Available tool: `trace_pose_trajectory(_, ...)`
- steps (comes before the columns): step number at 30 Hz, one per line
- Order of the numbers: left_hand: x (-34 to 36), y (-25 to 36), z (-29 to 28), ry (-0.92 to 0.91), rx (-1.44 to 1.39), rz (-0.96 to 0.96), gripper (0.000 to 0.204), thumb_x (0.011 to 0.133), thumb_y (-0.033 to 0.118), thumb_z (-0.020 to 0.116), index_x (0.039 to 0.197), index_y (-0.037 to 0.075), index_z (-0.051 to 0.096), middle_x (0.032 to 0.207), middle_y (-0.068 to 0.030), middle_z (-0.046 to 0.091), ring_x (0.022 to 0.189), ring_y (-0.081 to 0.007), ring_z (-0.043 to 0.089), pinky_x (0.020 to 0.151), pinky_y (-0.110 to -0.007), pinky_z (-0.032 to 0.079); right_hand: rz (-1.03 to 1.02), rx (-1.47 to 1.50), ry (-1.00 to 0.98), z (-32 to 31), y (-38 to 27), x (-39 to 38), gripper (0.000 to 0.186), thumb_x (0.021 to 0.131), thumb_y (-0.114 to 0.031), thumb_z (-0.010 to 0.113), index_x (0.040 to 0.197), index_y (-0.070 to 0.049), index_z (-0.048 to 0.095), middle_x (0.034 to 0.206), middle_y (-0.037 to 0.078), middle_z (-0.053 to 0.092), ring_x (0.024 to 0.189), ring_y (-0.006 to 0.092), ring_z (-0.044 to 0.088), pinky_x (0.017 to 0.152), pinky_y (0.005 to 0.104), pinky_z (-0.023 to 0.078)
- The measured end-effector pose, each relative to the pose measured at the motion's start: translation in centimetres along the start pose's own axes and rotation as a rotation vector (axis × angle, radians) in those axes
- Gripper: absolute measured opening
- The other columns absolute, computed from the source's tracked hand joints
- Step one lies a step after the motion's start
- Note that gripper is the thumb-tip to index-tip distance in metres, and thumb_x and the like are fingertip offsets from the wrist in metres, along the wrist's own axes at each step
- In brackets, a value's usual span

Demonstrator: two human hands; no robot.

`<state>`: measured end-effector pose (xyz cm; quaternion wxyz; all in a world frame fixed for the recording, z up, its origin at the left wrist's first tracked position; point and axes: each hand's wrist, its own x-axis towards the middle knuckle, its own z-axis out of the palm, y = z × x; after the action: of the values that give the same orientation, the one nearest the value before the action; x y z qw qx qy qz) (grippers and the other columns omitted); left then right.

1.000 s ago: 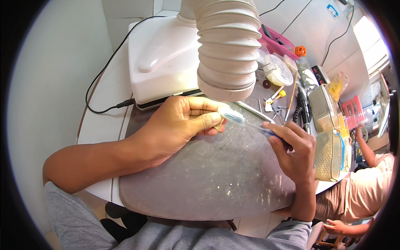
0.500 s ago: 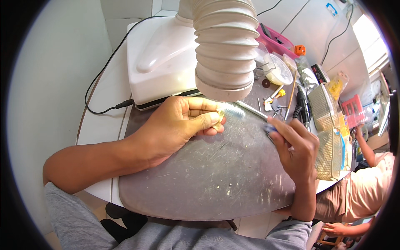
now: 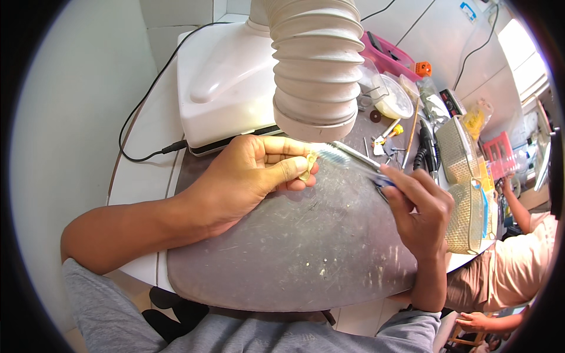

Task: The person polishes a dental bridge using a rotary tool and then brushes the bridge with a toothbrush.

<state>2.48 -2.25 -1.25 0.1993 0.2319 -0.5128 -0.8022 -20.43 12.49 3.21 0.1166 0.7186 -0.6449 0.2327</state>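
Below the mouth of a ribbed white hose, my left hand (image 3: pixel 256 170) pinches a small, pale-yellow curved piece (image 3: pixel 307 167) between thumb and fingers. Part of that piece is hidden by the fingertips. A toothbrush (image 3: pixel 334 157), smeared by motion, has its bluish bristles right beside or against the piece; I cannot tell whether they touch. My right hand (image 3: pixel 422 206) is closed round the blue end of its handle. Just behind the toothbrush, a slim pale rod (image 3: pixel 356 154) lies on the grey mat (image 3: pixel 282 253).
The ribbed hose (image 3: pixel 318 76) hangs over my hands, by a white machine (image 3: pixel 229 76) with a black cable. Rightward are small tools, a round plastic tub (image 3: pixel 393 103), a black handpiece (image 3: pixel 428 147), mesh baskets (image 3: pixel 465 217) and a pink tray (image 3: pixel 391 53). Another person (image 3: pixel 518 259) sits at far right.
The toothbrush and my right hand have shifted very slightly to the right. My left hand keeps its pinch on the yellow piece, almost in place.
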Motion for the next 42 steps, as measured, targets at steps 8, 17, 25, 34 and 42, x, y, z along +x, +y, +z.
trace_pose_trajectory(8, 0.1, -0.2, 0.0, -0.015, -0.003, 0.01, 0.029, 0.1, 0.014, 0.061, 0.118, -0.008, 0.063, 0.102, -0.0064, 0.067, 0.085, -0.0059, 0.061, 0.085, -0.021, 0.053, 0.028, -0.017, -0.079, 0.1, -0.1, -0.1, 0.026, 0.084, -0.01, 0.076, 0.109, -0.008, 0.075, 0.065, 0.005, 0.058, 0.05, 0.0167, 0.054, 0.048, 0.0327, 0.043)
trace_pose_trajectory(17, -0.1, 0.0, 0.4, 0.016, 0.029, 0.018, 0.027, 0.1, 0.014, 0.061, 0.118, -0.007, 0.063, 0.101, -0.0057, 0.066, 0.087, -0.007, 0.061, 0.085, -0.021, 0.053, -0.028, 0.099, -0.043, 0.1, 0.1, 0.0, 0.021, 0.086, -0.012, 0.075, 0.106, -0.007, 0.076, 0.064, 0.005, 0.057, 0.046, 0.0145, 0.048, 0.045, 0.0299, 0.039)
trace_pose_trajectory(25, 0.0, 0.0, 0.4, -0.002, -0.029, 0.021, 0.024, 0.099, 0.011, 0.063, 0.116, -0.005, 0.062, 0.1, -0.0057, 0.065, 0.088, -0.0084, 0.062, 0.085, -0.022, 0.053, -0.018, 0.036, -0.021, 0.6, 0.6, 0.1, 0.024, 0.084, -0.012, 0.077, 0.107, -0.005, 0.075, 0.064, 0.003, 0.053, 0.05, 0.0126, 0.047, 0.047, 0.029, 0.038)
trace_pose_trajectory(34, 0.0, 0.4, 0.5, 0.0, 0.0, 0.019, 0.026, 0.097, 0.01, 0.065, 0.118, -0.004, 0.059, 0.102, -0.006, 0.064, 0.092, -0.0099, 0.061, 0.085, -0.023, 0.052, -0.029, 0.16, -0.058, 1.1, -0.1, 0.3, 0.031, 0.086, -0.006, 0.073, 0.117, -0.007, 0.072, 0.07, 0.006, 0.057, 0.051, 0.0164, 0.05, 0.05, 0.0338, 0.042)
trace_pose_trajectory(42, 0.0, 0.3, 0.5, -0.005, -0.039, 0.051, 0.029, 0.099, 0.012, 0.062, 0.123, -0.004, 0.056, 0.103, -0.0052, 0.062, 0.093, -0.009, 0.059, 0.087, -0.024, 0.052, 0.055, 0.129, -0.116, -0.5, 3.0, 0.8, 0.023, 0.086, -0.006, 0.072, 0.109, -0.007, 0.076, 0.072, 0.007, 0.059, 0.055, 0.0166, 0.052, 0.053, 0.0306, 0.042)
